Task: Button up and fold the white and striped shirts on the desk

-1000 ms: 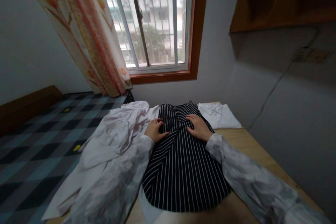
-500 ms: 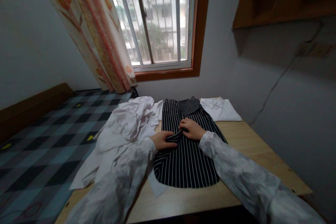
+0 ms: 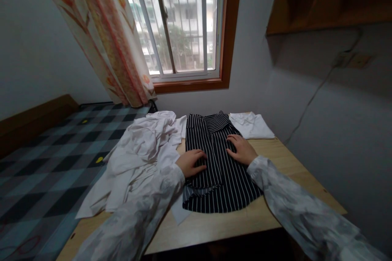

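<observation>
A black shirt with thin white stripes lies flat on a light wooden table, its collar toward the window. My left hand rests on the shirt's left side, fingers stretched flat. On the right side, my right hand presses down with fingers spread. Near my left wrist the lower left part of the shirt is folded over, showing a greyer inside. Both my sleeves are pale and crinkled.
A crumpled pile of white clothes lies left of the shirt, hanging over the table edge. A folded white garment sits at the far right. A checked bed stands at left, a window with a flowered curtain behind, a wooden shelf above right.
My hands were pinching together at the shirt's middle; now they lie apart and flat on it. A fold has appeared along the shirt's lower left. The camera has shifted slightly.
</observation>
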Tool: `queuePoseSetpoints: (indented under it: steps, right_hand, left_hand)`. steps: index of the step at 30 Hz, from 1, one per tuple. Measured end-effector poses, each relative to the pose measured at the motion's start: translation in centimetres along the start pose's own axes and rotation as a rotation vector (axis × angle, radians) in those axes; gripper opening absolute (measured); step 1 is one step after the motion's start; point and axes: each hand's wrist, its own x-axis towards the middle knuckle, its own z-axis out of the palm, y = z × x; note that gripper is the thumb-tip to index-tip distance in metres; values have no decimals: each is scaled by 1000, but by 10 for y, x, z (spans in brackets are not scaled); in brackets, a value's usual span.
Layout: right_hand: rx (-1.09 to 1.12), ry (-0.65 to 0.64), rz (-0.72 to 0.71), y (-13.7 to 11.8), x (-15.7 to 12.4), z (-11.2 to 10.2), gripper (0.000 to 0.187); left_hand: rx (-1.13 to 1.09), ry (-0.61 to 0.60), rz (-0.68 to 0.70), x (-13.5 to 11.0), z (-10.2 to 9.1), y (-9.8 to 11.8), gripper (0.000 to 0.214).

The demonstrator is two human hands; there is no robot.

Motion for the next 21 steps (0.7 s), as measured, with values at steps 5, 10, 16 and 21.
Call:
queuePoseSetpoints:
  steps: [5,10,16,21]
  right_hand:
    - [-107,120,232,22,-21,15,58]
    - [-54,122,438,32,-40,11,45]
    - [-23,18,492,32,-45,-2,17]
    - [8,35,603,33,-52,-8,24]
  left_hand:
    - [127,50,230,-31,15,-15,74]
    - [176,37,234,-53,10,-13,73]
    - [89,-55,217,-56,4,-10,30]
    - [-217,-171,96,-60,4,-17,32]
